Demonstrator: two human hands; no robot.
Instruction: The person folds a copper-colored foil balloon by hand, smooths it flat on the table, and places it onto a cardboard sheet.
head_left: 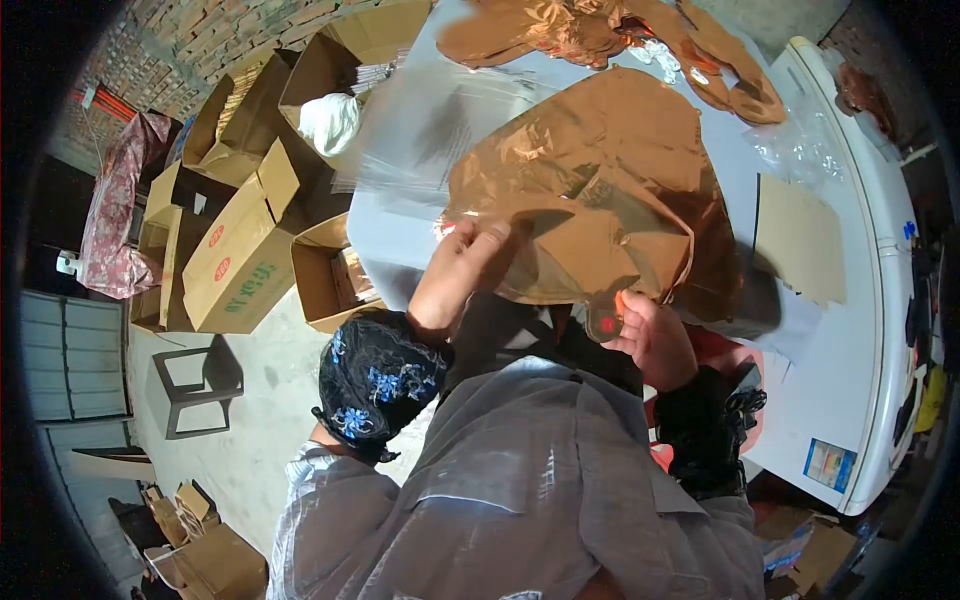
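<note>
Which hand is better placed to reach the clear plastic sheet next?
Left, probably: the left hand grips the copper foil at the edge nearest the clear plastic sheet; the right hand pinches the opposite corner.

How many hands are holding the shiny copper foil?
2. The left hand pinches the copper foil at its left edge; the right hand grips its lower edge. No other hands show, though the foil could hide some.

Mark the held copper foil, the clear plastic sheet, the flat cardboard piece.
copper foil [600, 170], head view, crinkled middle.
clear plastic sheet [430, 120], head view, centre.
flat cardboard piece [800, 240], head view, centre.
</note>
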